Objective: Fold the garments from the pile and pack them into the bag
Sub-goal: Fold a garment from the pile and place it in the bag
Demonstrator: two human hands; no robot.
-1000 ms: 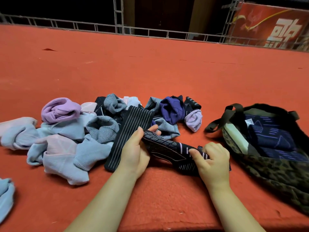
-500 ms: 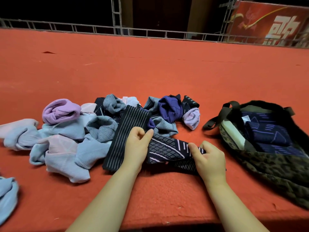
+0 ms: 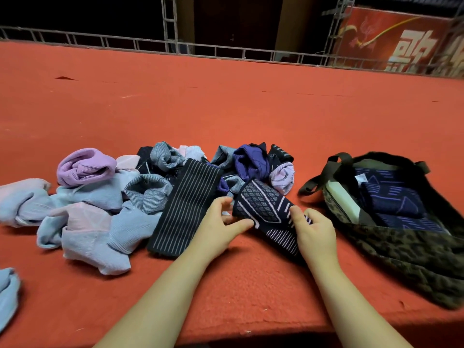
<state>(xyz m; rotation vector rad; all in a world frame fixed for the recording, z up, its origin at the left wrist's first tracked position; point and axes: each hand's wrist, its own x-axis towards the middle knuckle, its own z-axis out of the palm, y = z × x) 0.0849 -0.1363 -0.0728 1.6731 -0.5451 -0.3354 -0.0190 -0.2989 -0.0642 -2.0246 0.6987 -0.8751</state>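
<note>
You had the sock (image 3: 266,212) between both hands, low over the worktop (image 3: 226,109) at the near edge of the pile (image 3: 120,197). Your left hand (image 3: 221,227) pinched its left end, thumb on top and fingers curled beneath. Your right hand (image 3: 313,234) gripped the right part, thumb pressed on the patterned face, fingers wrapped under it. The sock's long axis ran from far-left down to near-right, towards your right wrist. The bag (image 3: 401,252) lay open just right of your right hand, its mouth towards you, dark folded pieces already inside. Your right hand was clearly the nearer one for the carry across. A striped band (image 3: 185,204) lay flat just left of your left hand.
</note>
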